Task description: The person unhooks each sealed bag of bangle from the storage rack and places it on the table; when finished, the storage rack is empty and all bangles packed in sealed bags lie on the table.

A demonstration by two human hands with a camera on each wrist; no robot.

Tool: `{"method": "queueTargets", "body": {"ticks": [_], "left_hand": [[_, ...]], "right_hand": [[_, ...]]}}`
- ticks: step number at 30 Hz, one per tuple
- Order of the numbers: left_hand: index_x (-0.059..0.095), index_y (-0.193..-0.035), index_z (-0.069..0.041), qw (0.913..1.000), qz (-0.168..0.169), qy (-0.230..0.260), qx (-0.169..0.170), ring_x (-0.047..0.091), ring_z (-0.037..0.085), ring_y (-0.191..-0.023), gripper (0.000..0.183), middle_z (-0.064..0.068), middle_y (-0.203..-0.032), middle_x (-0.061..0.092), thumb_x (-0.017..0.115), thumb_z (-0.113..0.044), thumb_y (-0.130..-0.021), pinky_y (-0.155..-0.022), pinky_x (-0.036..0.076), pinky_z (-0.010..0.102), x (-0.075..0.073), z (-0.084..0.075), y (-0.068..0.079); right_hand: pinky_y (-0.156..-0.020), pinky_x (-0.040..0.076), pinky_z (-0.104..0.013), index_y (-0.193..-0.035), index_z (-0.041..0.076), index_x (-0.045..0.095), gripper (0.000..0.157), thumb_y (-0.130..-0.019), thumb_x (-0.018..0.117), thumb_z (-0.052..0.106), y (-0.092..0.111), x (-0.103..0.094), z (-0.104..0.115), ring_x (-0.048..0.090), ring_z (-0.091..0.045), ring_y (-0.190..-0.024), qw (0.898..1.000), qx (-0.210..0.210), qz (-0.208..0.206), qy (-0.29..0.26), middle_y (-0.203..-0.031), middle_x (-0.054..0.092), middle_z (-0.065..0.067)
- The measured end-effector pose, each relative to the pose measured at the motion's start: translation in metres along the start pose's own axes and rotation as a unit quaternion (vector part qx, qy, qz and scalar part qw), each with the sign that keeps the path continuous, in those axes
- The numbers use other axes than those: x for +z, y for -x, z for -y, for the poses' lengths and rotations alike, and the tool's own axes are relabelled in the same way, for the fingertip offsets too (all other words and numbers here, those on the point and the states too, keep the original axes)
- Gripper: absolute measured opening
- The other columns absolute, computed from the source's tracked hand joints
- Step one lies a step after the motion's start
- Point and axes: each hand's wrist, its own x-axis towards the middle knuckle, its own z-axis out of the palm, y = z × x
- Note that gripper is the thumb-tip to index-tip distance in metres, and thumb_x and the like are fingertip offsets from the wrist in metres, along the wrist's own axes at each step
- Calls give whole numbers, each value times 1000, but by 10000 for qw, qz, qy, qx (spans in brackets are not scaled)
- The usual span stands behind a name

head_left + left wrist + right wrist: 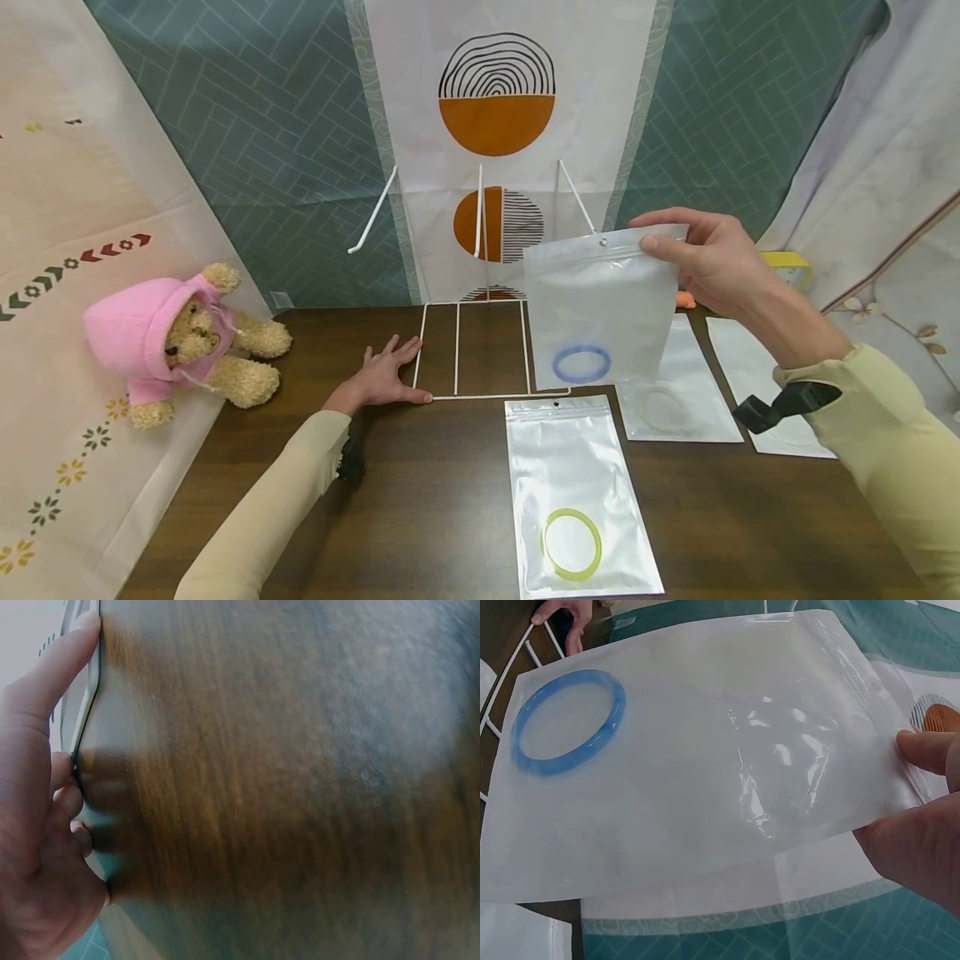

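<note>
My right hand (712, 254) pinches the top right corner of a clear-fronted zip bag (600, 292) between thumb and fingers. Inside, at the bottom, lies a blue bangle (568, 722). The bag hangs upright above the table, its top hole right at the tip of the right prong (576, 196) of a white wire rack (487, 397). With fingers spread, my left hand (382, 375) rests on the left side of the rack's base, the thumb at its front corner (94, 630). The rack's left prong (372, 210) and middle prong (478, 212) carry nothing.
In front of the rack lies a silver bag (562, 450) with a yellow-green bangle. Two more bags, a nearer one (697, 375) and a farther one (742, 358), lie at the right. A teddy bear in a pink hoodie (146, 325) sits left; a yellow object (787, 268) stands behind my right wrist.
</note>
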Motion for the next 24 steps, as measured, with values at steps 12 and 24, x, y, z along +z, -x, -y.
{"method": "queueTargets", "body": {"ticks": [12,24], "left_hand": [[27,-158,-4,10000,12,-65,9,6,44,-149,112,16,-163,24,82,-56,-75,-105,-2,76,-1,3,0],[27,-158,-4,10000,29,0,22,5,44,-149,112,15,-163,23,82,-56,-75,-105,-3,76,-2,2,0]], "right_hand": [[-73,56,-30,-119,8,73,25,-95,69,4,31,12,4,67,-22,-95,9997,-33,-234,-20,-113,66,-9],[-76,57,-30,-118,4,73,24,-96,64,-1,56,38,-13,69,-22,-93,9986,-287,143,-422,-106,70,-9]]}}
